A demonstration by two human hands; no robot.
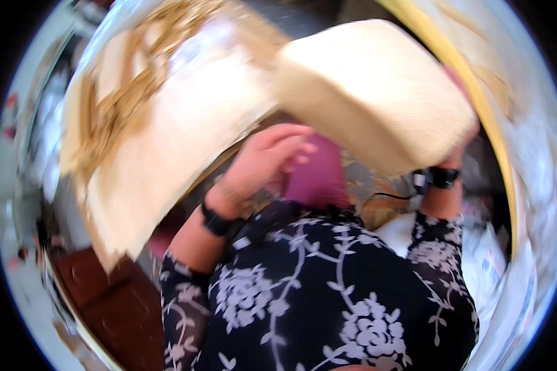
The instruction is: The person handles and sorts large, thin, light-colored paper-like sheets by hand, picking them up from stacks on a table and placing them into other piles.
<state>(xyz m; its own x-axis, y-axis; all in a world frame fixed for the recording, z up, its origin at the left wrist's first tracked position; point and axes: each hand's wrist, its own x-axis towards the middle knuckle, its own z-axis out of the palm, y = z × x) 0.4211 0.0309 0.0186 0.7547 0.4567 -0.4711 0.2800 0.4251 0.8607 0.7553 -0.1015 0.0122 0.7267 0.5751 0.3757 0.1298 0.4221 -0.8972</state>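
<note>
Around you the room is a blur: dark red-brown floor [114,309] at lower left, white bags [489,260] at lower right, a yellow curved rim [476,93] arcing down the right side. Your right hand [461,145] grips the far edge of a cream foam block [371,93], raised high before you, its near corner just above your left hand [272,161]. That left hand hangs with fingers loosely curled, holding nothing, beside a pale fibrous sheet [167,136] that slopes down your left, crowding that side.
</note>
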